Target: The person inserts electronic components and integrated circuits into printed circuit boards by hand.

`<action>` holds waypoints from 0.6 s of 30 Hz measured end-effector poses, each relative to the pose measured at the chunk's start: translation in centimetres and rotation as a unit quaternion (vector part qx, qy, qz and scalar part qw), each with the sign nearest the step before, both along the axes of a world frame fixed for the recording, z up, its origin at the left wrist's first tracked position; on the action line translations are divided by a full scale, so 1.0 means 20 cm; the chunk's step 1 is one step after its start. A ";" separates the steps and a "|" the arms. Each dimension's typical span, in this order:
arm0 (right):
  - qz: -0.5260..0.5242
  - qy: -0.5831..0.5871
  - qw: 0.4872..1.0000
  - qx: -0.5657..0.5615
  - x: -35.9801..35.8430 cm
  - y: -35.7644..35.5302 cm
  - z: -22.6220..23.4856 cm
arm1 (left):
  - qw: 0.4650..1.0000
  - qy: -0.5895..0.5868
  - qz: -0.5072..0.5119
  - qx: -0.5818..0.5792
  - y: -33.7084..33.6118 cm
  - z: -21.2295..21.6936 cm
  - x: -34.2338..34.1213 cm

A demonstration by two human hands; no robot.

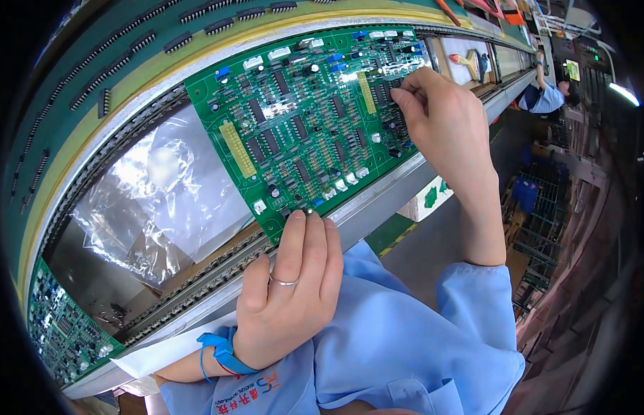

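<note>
Lying beneath fingers [311, 250] — green circuit board [315, 128].

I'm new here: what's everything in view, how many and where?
Boards: two, green, upper centre and lower left.
Large connectors: two, yellow, upper board.
Chips: many, black, upper-left ledge and boards.
Rails: two, grey, along upper board.
Plastic bag: one, clear, between rails, left.
Lamp: one, white, upper right.
Co-worker: one, blue top, upper right.
Racking: too dim to count, right.
Shirt: one, light blue, bottom.
Ring: one, silver, lower centre.
Wristband: one, blue, below the ring.
Left hand: one, board's near edge.
Right hand: one, at board's right.
</note>
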State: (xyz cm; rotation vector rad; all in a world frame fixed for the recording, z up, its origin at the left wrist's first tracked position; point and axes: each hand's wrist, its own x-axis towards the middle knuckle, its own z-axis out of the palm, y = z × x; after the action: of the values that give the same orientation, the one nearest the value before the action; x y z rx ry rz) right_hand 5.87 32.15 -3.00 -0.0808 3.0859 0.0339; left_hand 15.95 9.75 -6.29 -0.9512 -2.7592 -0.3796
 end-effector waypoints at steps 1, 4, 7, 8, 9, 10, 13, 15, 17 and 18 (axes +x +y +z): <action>0.003 0.000 1.000 0.026 0.00 -0.01 0.00 | 1.000 0.005 -0.001 0.000 0.00 0.00 0.00; 0.030 0.018 0.997 0.064 0.01 -0.01 -0.01 | 1.000 0.009 -0.002 0.000 0.01 0.00 0.00; 0.031 0.013 0.997 0.072 0.01 0.00 -0.01 | 1.000 0.006 -0.003 0.003 0.01 -0.01 0.00; 0.033 0.011 0.997 0.075 0.02 0.01 -0.01 | 1.000 0.005 -0.003 0.007 0.01 -0.01 0.00; 0.040 0.019 0.997 0.060 0.02 0.02 0.01 | 1.000 0.003 -0.002 0.010 0.01 -0.01 -0.01; 0.047 0.027 0.998 0.045 0.01 0.03 0.02 | 1.000 0.006 -0.005 0.012 0.02 -0.01 -0.01; 0.155 0.033 0.987 0.038 -0.03 0.08 0.04 | 1.000 0.007 -0.002 0.004 0.01 -0.01 0.00; 0.204 0.037 0.978 0.033 -0.07 0.10 0.06 | 1.000 0.005 0.000 0.002 0.01 -0.01 0.01; 0.304 0.029 0.951 0.054 -0.11 0.13 0.05 | 1.000 0.022 -0.001 -0.016 0.01 -0.01 0.01; 0.303 0.026 0.951 0.055 -0.12 0.14 0.06 | 1.000 0.024 -0.006 -0.019 0.01 -0.02 0.01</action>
State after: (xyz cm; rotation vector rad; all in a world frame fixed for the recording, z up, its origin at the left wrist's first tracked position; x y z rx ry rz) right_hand 3.42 34.89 -1.78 -1.0261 2.9650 0.2351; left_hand 16.15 10.01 -6.59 -0.9742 -2.7275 -0.3039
